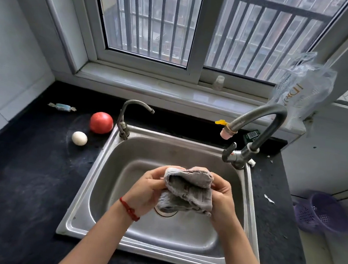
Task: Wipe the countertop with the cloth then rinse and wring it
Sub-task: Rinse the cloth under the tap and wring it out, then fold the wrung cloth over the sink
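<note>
Cloth [188, 190]: bunched above the sink [107, 180] drain, so drips fall into the basin.
Left hand [145, 190]: closed on its 9 o'clock edge.
Right hand [223, 196]: closed on its 3 o'clock edge.
Tap [255, 127]: at 1 o'clock, no water visible; probably the wringing stage.

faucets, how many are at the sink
2: a small faucet at the back left corner of the sink, and a large faucet at the back right corner. None seems hidden.
</note>
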A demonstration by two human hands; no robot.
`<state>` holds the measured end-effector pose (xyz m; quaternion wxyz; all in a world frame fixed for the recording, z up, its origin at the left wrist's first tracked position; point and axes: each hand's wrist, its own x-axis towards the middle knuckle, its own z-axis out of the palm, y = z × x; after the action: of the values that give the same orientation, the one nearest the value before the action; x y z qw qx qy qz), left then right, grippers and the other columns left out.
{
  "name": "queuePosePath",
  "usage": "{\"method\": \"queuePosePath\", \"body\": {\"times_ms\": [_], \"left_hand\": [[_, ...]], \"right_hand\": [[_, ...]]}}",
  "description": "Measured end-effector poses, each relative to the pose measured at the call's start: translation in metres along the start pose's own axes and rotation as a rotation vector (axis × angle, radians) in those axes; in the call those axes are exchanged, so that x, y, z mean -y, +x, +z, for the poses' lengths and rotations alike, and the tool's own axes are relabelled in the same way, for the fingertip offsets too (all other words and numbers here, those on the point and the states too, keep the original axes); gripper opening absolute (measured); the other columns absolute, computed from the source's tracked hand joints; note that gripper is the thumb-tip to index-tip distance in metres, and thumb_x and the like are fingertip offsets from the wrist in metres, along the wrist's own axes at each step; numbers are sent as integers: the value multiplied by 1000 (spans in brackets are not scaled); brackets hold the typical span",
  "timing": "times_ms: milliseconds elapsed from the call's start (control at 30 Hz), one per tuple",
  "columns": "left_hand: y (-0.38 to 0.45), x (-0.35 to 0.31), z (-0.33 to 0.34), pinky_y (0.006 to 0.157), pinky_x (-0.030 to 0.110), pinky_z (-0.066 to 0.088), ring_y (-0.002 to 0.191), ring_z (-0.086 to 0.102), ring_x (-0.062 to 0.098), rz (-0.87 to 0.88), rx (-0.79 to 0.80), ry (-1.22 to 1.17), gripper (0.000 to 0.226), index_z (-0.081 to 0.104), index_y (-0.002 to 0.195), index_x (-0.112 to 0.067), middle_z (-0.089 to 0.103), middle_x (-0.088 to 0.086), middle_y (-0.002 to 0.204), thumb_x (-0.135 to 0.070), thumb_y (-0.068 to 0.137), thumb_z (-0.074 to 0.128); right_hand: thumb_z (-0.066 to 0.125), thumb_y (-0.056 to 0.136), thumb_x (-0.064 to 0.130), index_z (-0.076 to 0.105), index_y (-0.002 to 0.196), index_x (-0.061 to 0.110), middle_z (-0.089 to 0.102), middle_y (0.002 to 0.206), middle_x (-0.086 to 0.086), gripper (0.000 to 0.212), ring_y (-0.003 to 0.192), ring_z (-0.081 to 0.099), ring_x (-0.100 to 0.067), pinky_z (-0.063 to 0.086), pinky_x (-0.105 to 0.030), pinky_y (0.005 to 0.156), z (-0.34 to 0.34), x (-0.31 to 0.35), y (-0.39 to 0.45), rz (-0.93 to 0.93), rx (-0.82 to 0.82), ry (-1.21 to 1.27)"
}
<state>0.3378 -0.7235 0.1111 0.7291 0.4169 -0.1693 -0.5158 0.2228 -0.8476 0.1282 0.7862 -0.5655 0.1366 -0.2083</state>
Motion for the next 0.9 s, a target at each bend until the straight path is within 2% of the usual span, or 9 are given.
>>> {"method": "queuePosePath", "body": {"times_ms": [100, 200, 267, 433, 533, 600, 667, 800, 900], "left_hand": [[-7, -4, -6, 64, 29, 56, 70, 68, 20, -200, -6, -123, 35, 72, 95, -9, 73, 10, 83, -25, 66, 60], [-14, 0, -6, 76, 35, 48, 79, 64, 23, -353, -58, -162, 50, 74, 93, -8, 73, 11, 87, -44, 85, 40], [-18, 1, 2, 80, 37, 48, 85, 63, 22, -353, -58, -98, 44, 70, 99, -11, 70, 9, 93, -48, 81, 52], [-36, 7, -4, 60, 30, 57, 81, 67, 20, -230, -166, 27, 57, 55, 118, -1, 67, 11, 98, -16, 66, 72], [-50, 20, 0, 68, 22, 58, 82, 69, 14, -38, -435, 216, 47, 59, 111, -5, 69, 9, 96, 0, 66, 74], [-60, 36, 3, 72, 10, 53, 79, 66, -1, 53, -626, 430, 47, 57, 114, -7, 67, 2, 94, 2, 71, 74], [-69, 53, 13, 70, 4, 49, 73, 63, -11, 104, -743, 514, 48, 56, 116, -8, 66, -3, 92, 1, 72, 73], [-94, 93, 22, 73, 8, 52, 80, 65, -4, 165, -978, 382, 46, 56, 115, -8, 67, 2, 97, 1, 73, 72], [-124, 109, 22, 79, 28, 56, 88, 67, 22, 190, -1121, 83, 47, 60, 110, 2, 71, 11, 96, -6, 67, 77]], "right_hand": [[66, 53, -6, 69, 62, -1, 71, 77, -2, 11, 75, 66, -17, 54, -27, 66, -3, -8, 3, 30, -8, -15], [53, 52, -15, 70, 52, 17, 70, 78, 1, 36, 76, 64, -14, 51, -25, 70, -5, -15, 8, -7, 47, -174], [50, 51, -16, 71, 53, 25, 70, 81, 6, 46, 78, 63, -10, 49, -22, 72, -3, -17, 11, -37, 106, -276], [52, 55, -6, 75, 72, 21, 73, 91, 0, 39, 88, 66, -16, 52, -29, 76, -8, -21, 9, 74, 129, -217], [63, 52, 9, 67, 108, 14, 72, 102, -11, 56, 90, 68, -24, 55, -36, 74, -14, -21, 0, 458, 217, 276], [69, 63, 33, 63, 114, 17, 73, 101, -9, 53, 89, 70, -23, 55, -40, 75, -9, -23, -11, 597, 272, 216], [66, 73, 39, 64, 110, 13, 74, 95, -7, 45, 88, 70, -23, 56, -44, 78, -4, -30, -21, 653, 325, 19], [66, 77, 6, 64, 99, -2, 73, 79, -11, 24, 73, 70, -23, 60, -36, 65, 3, -40, -33, 735, 383, -74], [70, 71, -1, 65, 100, -8, 70, 94, -24, 30, 83, 67, -31, 57, -38, 76, 19, -52, -45, 726, 406, -120]]}}
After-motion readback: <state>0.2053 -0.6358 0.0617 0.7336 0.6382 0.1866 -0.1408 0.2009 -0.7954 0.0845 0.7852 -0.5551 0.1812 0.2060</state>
